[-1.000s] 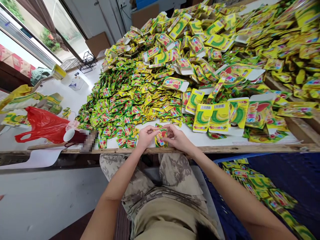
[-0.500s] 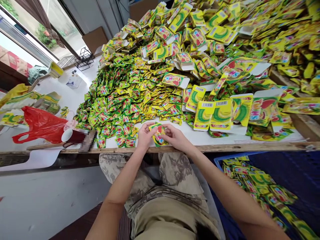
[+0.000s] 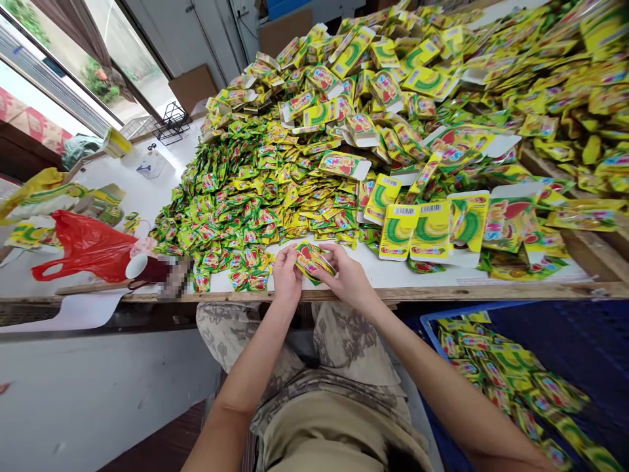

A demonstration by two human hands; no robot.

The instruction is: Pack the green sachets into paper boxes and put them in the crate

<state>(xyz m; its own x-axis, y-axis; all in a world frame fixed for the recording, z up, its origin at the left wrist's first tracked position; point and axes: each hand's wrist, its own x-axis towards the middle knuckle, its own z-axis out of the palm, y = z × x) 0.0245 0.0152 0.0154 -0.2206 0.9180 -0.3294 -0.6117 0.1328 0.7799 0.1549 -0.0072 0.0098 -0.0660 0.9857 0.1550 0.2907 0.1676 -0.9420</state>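
Note:
Over the table's front edge, a small yellow and green packet [image 3: 314, 261] with a red picture is held between both hands. The fingers of my left hand [image 3: 287, 274] pinch its left end. My right hand [image 3: 346, 275] grips its right side, thumb across the front. Just behind and to the left lies a large heap of small green packets [image 3: 230, 190]. Right of the hands, several flat yellow boxes [image 3: 399, 233] stand or lean in a row.
A red plastic bag [image 3: 91, 249] and a dark cup [image 3: 147, 269] are at the left. More boxes and packets [image 3: 550, 98] pile up at the back right. A blue crate [image 3: 565, 334] holding packet strips sits below the edge at the right.
The packet has tilted and now shows more of its length between the hands. My left hand has shifted to the packet's left end. The whole view has moved slightly.

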